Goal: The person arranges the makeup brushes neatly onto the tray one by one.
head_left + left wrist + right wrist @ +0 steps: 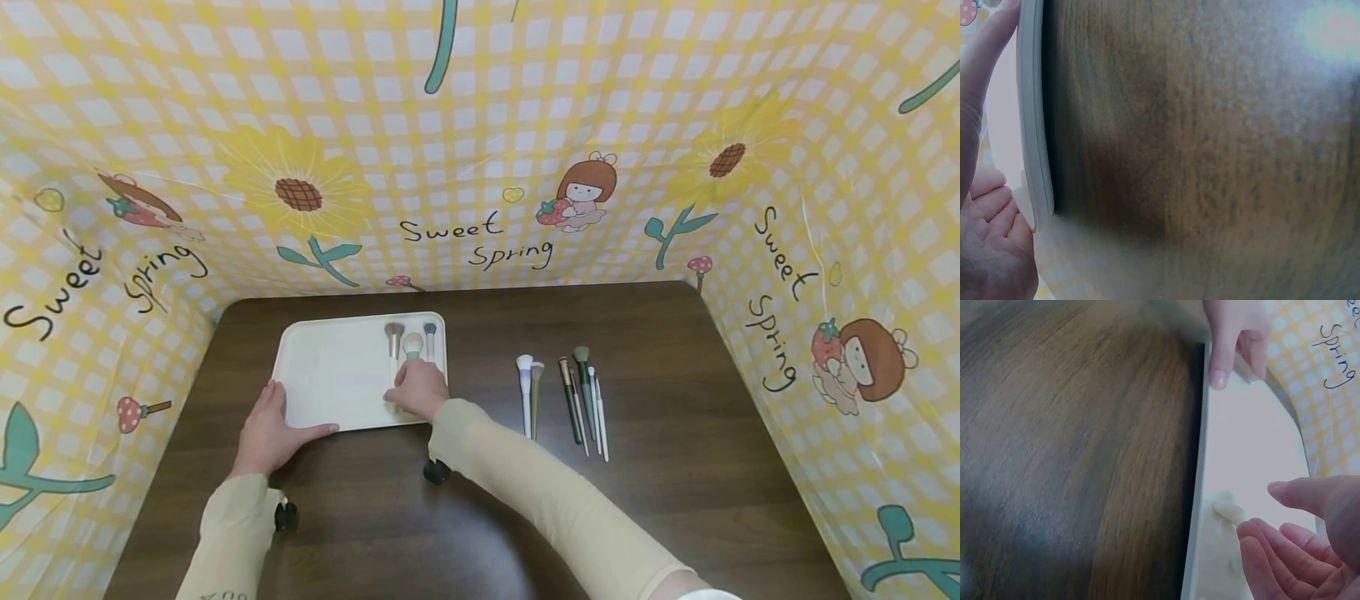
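Note:
My left hand [266,433] spans the front left corner of a white tray [330,367], thumb stretched along the front rim and fingers against the left side. Over the tray's right part is my right hand [420,390], above a makeup brush with a pale fluffy head [413,342]. In the right wrist view, the right thumb [1291,490] stands apart from the fingers, close over a pale handle end [1229,511]. On either side of that brush lie a brown-headed brush [393,332] and a small dark-headed brush [430,331], their lower parts partly hidden by the hand.
Right of the tray, two brushes [526,383] with light heads lie on the dark wooden table [360,517]. Farther right is a group of several brushes [585,400] with dark and white handles. Yellow checked cloth [465,150] walls in the back and sides.

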`<state>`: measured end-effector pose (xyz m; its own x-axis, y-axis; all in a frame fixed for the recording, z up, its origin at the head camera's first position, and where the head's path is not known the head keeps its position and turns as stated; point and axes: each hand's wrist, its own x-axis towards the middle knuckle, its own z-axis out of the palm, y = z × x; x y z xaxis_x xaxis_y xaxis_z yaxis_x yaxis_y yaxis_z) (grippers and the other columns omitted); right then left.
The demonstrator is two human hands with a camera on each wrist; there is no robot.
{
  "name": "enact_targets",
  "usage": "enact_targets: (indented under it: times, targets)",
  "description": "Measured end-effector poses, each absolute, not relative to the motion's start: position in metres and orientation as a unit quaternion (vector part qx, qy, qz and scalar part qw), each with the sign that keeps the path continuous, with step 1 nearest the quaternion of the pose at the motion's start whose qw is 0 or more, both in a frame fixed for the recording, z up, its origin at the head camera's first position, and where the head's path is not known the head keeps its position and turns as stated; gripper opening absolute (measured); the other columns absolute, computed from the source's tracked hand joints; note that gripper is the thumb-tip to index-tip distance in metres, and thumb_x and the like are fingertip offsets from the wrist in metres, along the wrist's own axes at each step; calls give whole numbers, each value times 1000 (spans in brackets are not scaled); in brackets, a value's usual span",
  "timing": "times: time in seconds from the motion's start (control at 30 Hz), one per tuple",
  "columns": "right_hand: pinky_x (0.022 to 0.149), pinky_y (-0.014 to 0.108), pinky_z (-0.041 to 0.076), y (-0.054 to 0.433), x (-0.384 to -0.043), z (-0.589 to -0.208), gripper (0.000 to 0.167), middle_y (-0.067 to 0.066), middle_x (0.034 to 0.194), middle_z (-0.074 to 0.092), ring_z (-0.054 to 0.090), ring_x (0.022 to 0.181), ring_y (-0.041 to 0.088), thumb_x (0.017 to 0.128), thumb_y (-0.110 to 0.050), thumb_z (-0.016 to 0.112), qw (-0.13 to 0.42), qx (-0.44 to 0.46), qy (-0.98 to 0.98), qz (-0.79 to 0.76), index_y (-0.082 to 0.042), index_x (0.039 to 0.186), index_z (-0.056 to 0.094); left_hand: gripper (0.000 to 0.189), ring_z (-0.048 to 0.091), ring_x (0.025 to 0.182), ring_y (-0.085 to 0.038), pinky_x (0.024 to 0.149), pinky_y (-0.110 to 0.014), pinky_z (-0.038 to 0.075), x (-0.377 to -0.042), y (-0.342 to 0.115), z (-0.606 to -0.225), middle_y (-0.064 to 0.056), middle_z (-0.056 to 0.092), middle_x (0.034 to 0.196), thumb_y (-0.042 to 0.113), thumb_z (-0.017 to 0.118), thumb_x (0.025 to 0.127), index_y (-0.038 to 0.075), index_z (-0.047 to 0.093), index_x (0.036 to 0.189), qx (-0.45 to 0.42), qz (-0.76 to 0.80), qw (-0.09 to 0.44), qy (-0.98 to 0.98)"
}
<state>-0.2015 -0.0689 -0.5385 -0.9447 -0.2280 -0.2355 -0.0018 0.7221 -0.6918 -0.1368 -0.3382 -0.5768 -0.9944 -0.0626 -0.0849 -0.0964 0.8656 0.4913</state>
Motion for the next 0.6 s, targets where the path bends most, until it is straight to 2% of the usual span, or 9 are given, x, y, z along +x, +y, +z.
enact_targets:
  times: [0.23,0.43,0.6]
  targets:
    - [72,26,51,-65,-201,-533,30,-3,86,70,63,82,14,86,-34,82,135,-58,910,-387,-10,102,73,143,15,145,-57,111,-70,22,-137,-337,-576,-43,11,157,72,83,67,-19,13,153,-42,255,33,966]
    - [71,28,52,-58,-202,-529,45,-4,81,67,63,77,13,89,-34,78,137,-48,899,-413,-5,121,68,143,15,144,-57,111,-70,22,-136,-337,-575,-43,10,157,71,84,67,-20,13,152,-41,254,33,966]
    - [71,28,52,-51,-201,-524,52,-4,88,69,64,77,12,89,-35,79,139,-30,887,-440,-5,128,62,141,15,145,-57,111,-69,22,-136,-337,-575,-43,11,157,69,84,68,-20,13,152,-40,255,34,966]
